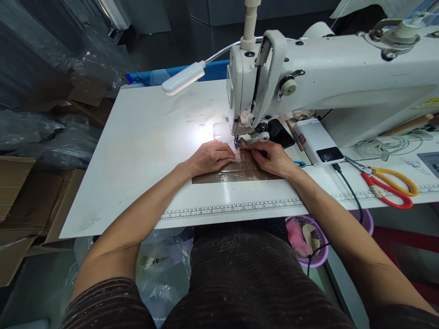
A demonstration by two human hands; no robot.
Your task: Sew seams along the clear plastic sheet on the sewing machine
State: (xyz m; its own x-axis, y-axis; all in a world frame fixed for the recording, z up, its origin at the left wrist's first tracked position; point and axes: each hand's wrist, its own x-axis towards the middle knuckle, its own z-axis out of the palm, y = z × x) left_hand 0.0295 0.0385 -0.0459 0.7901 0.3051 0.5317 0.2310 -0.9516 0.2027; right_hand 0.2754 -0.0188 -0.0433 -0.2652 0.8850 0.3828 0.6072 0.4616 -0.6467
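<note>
Under the needle of a white sewing machine [236, 142] lies a small, thin whitish piece of fabric [237, 155] with a pinkish mark; its exact kind is hard to make out. My left hand [213, 157] is closed, its fingertips pressing the edge of this piece just left of the presser foot. On the other side, my right hand [272, 157] has thumb and forefinger bent together close to the foot, and what they pinch, if anything, is too small to see. Both hands rest over a brown taped sheet [240, 171] on the machine bed.
A lamp [185, 77] lights the white table [147, 137] from the left. To the right are a dark phone [280, 133], a white power bank [318, 141] with a cable, and red-and-orange scissors [387, 183]. A purple basket [320, 256] stands below the ruler-marked edge.
</note>
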